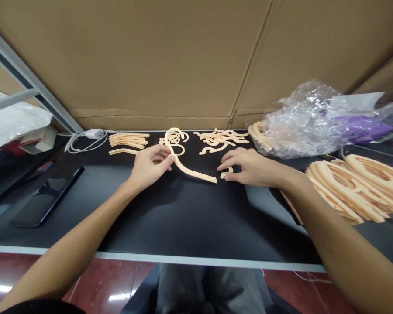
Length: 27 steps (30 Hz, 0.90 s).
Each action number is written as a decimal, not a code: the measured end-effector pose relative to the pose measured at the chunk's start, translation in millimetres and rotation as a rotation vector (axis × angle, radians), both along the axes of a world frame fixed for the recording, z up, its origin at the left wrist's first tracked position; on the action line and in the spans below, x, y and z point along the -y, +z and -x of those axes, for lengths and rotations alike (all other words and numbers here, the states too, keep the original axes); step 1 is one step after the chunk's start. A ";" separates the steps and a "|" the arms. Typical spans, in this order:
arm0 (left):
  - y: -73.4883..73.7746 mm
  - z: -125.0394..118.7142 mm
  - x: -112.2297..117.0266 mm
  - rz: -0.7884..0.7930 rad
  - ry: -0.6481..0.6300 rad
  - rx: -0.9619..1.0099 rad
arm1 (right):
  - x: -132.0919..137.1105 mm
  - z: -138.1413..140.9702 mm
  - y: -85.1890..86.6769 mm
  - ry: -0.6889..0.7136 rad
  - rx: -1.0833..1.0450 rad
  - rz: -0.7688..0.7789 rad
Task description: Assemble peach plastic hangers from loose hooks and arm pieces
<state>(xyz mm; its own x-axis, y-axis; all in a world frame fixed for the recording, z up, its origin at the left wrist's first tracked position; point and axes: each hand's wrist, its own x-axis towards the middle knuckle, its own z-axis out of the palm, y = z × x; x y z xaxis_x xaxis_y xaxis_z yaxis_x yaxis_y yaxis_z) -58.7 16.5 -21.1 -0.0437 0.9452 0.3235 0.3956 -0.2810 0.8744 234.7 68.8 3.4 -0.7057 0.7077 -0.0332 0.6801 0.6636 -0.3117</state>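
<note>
My left hand (149, 166) pinches a long curved cream strip (191, 171), whose free end reaches right across the black tabletop (170, 218) and rests near my right hand. My right hand (249, 167) is cupped with its fingers and thumb around a small curved cream piece (227, 172). Behind my hands lie a bundle of near-straight strips (129, 140), a looped tangle of strips (174, 138), and a pile of short curved pieces (220, 139). A single loose strip (123, 151) lies just behind my left hand.
Large stacked cream rings (353, 187) lie at the right, near a crumpled clear plastic bag (301, 124). A white charger with its cable (94, 133) and a black tablet (49, 196) lie at the left. Cardboard (150, 65) stands behind the table.
</note>
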 end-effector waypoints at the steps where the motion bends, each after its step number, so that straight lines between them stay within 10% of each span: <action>1: -0.3 0.1 0.2 0.018 0.010 -0.040 | -0.9 -0.1 -0.3 0.006 -0.014 0.005; 15: 6.1 1.3 8.1 -0.131 0.050 -0.890 | -1.8 3.2 0.6 0.046 -0.076 -0.004; 27: -2.6 -51.5 21.5 -0.216 -0.260 -0.819 | 7.6 8.3 2.1 -0.024 -0.172 -0.044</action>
